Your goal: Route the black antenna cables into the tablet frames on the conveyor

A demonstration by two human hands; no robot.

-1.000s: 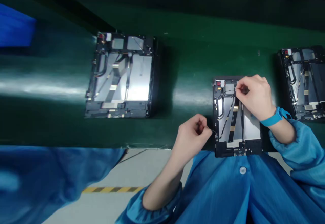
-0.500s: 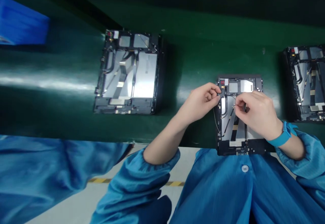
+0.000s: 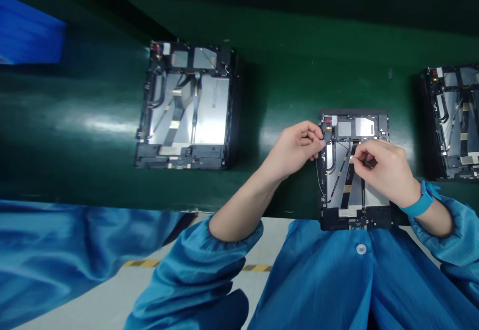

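Observation:
An opened tablet-like device [image 3: 339,182] lies in front of me, its dark frame, silvery plates and flat ribbon cables exposed. A thin cable [image 3: 342,145] runs across its upper part between my hands, and a loop of it hangs along the device's left edge. My right hand [image 3: 385,167] pinches this cable above the middle of the device. At the upper left edge, the closed fingertips of my left hand [image 3: 299,148] hold the cable near the frame. The exact grip points are partly hidden by the fingers.
Another opened device [image 3: 209,105] rests on the green table [image 3: 292,90] to the left. A third device [image 3: 460,125] is cut off at the right edge. A blue bin [image 3: 32,33] stands at the far left. A blue sleeve of another person [image 3: 75,250] shows at lower left.
My right hand has shifted slightly right and down, away from my left hand, drawing the cable across. My left hand stays at the frame's edge, its thumb slightly changed.

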